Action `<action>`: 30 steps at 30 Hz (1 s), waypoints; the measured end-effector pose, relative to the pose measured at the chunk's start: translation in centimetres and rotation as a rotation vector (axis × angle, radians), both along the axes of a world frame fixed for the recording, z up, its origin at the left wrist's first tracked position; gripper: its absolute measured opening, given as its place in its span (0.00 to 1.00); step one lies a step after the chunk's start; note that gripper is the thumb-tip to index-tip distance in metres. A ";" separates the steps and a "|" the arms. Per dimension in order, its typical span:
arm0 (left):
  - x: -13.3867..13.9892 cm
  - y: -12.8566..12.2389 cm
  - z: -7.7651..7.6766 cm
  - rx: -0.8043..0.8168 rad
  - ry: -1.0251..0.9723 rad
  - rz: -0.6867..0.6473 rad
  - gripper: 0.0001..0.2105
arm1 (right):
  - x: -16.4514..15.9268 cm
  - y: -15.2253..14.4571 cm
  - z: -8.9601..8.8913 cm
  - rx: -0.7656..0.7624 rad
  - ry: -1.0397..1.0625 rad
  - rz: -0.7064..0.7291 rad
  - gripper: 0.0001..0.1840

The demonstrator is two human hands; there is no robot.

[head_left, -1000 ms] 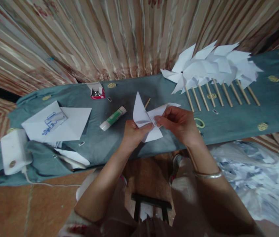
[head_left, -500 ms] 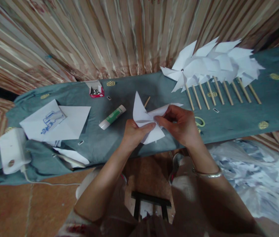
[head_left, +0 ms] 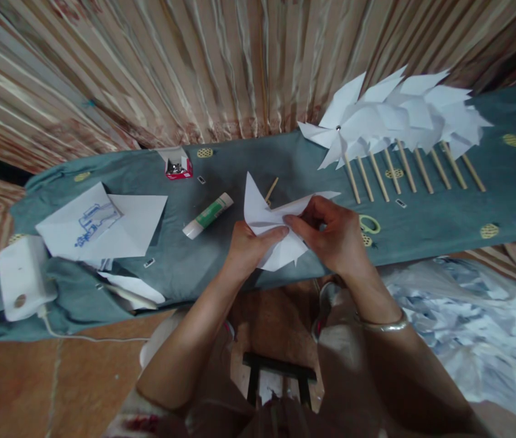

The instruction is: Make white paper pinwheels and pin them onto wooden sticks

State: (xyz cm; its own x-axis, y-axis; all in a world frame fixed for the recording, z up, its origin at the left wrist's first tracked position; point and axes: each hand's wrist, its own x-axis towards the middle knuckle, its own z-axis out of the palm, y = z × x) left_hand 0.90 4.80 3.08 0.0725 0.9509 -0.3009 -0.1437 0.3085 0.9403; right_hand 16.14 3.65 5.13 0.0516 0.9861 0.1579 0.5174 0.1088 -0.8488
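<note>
Between my hands is a white paper pinwheel (head_left: 258, 210), its blades folded toward the middle. My left hand (head_left: 251, 246) grips its lower left side, thumb pressed on the paper near the centre. With thumb and fingers closed, my right hand (head_left: 331, 234) pinches the centre from the right; whether a small pin is there I cannot tell. Behind the paper a thin wooden stick (head_left: 271, 190) lies on the cloth, partly hidden. A green and white glue stick (head_left: 209, 215) rests to the left, and a scissors handle (head_left: 369, 224) shows beside my right hand.
Several finished pinwheels (head_left: 390, 118) on sticks overlap at the back right. A small red box (head_left: 178, 164) of metal pins stands open near the curtain. White paper sheets (head_left: 134, 225) and a white power strip (head_left: 25, 277) are at the left. A plastic bag (head_left: 472, 328) hangs below right.
The paper's blades have shifted slightly, the upper left one leaning a little further left. Both hands keep their grip at nearly the same spot.
</note>
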 end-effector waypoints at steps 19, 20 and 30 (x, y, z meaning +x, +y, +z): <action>0.4 -0.2 0.5 -0.045 0.047 0.022 0.11 | 0.3 0.2 -0.2 -0.009 0.214 0.046 0.13; 0.4 -0.2 0.5 -0.046 0.057 0.027 0.10 | 0.2 0.2 -0.2 -0.017 0.240 0.051 0.13; 0.3 -0.2 0.6 -0.043 0.050 0.013 0.12 | 0.1 0.2 -0.2 -0.058 0.281 0.048 0.14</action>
State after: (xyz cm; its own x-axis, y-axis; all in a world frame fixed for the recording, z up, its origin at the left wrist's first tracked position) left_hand 1.18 4.61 3.65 0.0439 0.9377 -0.3447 -0.1017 0.3474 0.9322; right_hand 16.26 3.82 4.93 0.0381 0.9954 0.0878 0.2564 0.0751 -0.9636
